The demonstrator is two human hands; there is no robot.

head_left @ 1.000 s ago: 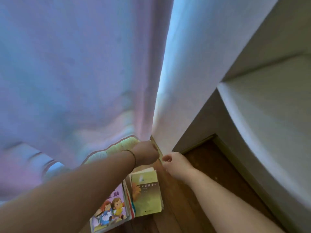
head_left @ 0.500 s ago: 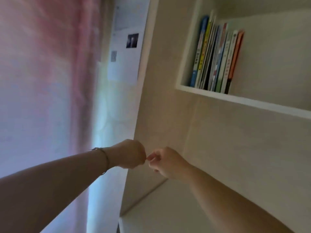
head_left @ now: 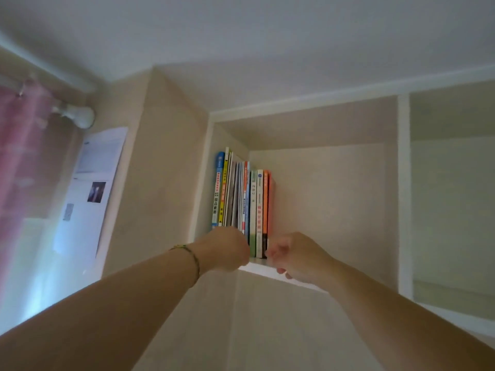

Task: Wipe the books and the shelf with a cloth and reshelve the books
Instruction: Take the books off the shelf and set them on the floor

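A row of several upright books point(head_left: 241, 194) stands at the left end of a high beige shelf compartment, leaning against its left wall. The white front edge of the shelf point(head_left: 257, 268) runs just below them. My left hand point(head_left: 227, 250), with a thin bracelet at the wrist, is raised in front of the lower ends of the left books, its fingers curled and nothing visible in it. My right hand point(head_left: 294, 259) is at the shelf edge by the foot of the orange book, fingers curled, holding nothing. No cloth is in view.
A white divider point(head_left: 403, 183) separates this compartment from another one point(head_left: 450, 210) on the right. Papers point(head_left: 91, 188) hang on the wall to the left, beside a pink curtain point(head_left: 24, 156) and the white end of its rod point(head_left: 80, 116).
The view swung up from books on the floor to the high shelf. Both hands rose together, still curled, and now reach the shelf edge at the foot of the books.
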